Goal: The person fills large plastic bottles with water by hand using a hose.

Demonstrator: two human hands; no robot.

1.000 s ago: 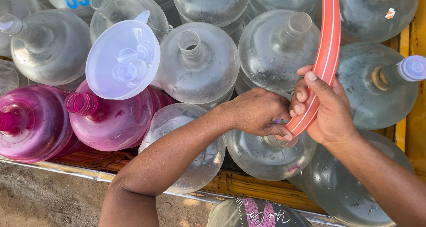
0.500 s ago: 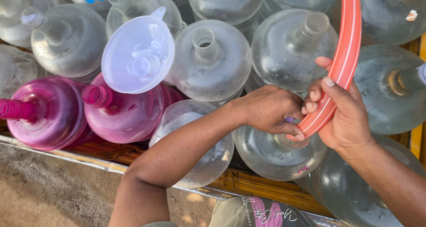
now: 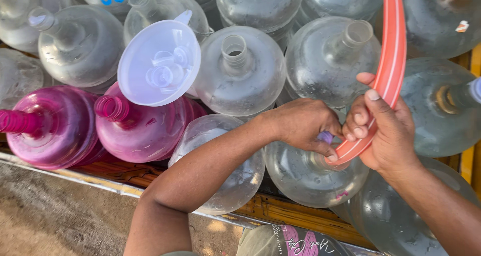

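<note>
At lower centre-right, the hose (image 3: 387, 75) is gripped by the right hand (image 3: 388, 136); its end is pinched at the jug (image 3: 313, 173) mouth by the left hand (image 3: 300, 125). Spillage is likely if the end slips. Funnel (image 3: 159, 63) sits upper left.

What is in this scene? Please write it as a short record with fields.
left hand: left hand grips the neck of a clear jug
right hand: right hand holds an orange hose bent toward that neck
funnel: white funnel sits on another clear jug
pink jugs: two pink jugs, left
surroundings: many clear jugs packed together
</note>
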